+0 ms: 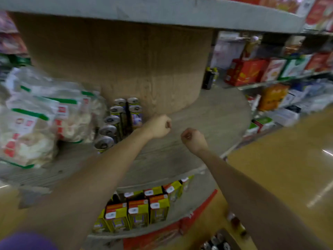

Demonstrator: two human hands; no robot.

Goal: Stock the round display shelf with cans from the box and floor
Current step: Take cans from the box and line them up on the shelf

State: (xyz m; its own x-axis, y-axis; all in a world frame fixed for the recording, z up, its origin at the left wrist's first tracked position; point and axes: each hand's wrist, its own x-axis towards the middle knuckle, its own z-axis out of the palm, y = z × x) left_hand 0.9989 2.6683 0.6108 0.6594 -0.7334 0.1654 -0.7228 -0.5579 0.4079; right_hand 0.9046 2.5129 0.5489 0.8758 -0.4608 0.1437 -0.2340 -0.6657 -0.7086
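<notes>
Both hands empty over the middle tier of the round shelf [207, 112]. Left hand [158, 126] and right hand [193, 139] are curled into loose fists, grip closed on nothing. Frame is blurred, so finger detail is rough.

Cans [115, 123] already shelved: two short rows, upright, touching each other, running from the wooden core [126, 65] out toward the rim, just right of the bagged snacks [45, 114]. Left hand is just beside the row nearest it. Bare shelf board to the right of the rows, so that looks like the next slot.

More cans in the box [219, 243] on the floor, bottom right edge of view; only the tops show. Yellow cartons [138, 212] sit on the tier below, not part of this job.

Handling guess:
- Slim metal drink cans, likely full: rigid, moderately heavy for their size, smooth sides, a bit slippery.
- Walls dent if squeezed or dropped, so moderate pressure.
- Take around the mid-body with thumb opposite fingers, or pinch from above by the top rim when lifting out of the tight box.
- Tall and narrow, so tippy: set down flat, butt against a neighbour, don't knock the standing rows.
</notes>
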